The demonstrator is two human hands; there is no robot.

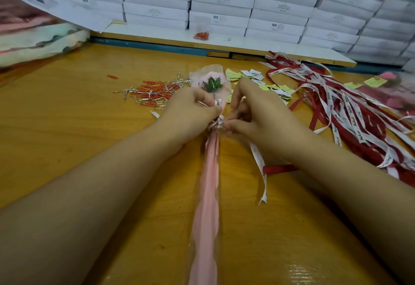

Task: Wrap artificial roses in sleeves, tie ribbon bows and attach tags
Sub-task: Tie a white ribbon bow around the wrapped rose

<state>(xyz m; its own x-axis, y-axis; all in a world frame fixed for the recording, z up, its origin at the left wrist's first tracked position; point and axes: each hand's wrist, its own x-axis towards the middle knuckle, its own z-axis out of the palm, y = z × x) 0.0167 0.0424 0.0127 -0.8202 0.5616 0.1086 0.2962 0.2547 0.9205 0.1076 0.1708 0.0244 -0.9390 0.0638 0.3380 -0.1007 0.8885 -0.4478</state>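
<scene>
Left hand grips the sleeve neck, right hand pinches the ribbon at the knot: bow approx half-tied. Rose already sleeved, desk centre, head twd 12 o'clock. Tag prob. still to do; tags wait at 1 o'clock.

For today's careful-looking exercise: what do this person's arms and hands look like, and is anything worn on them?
The left hand and right hand are bare: no gloves, no rings showing. The left forearm and right forearm are bare too, with no sleeves, watch or bracelet in view.
</scene>
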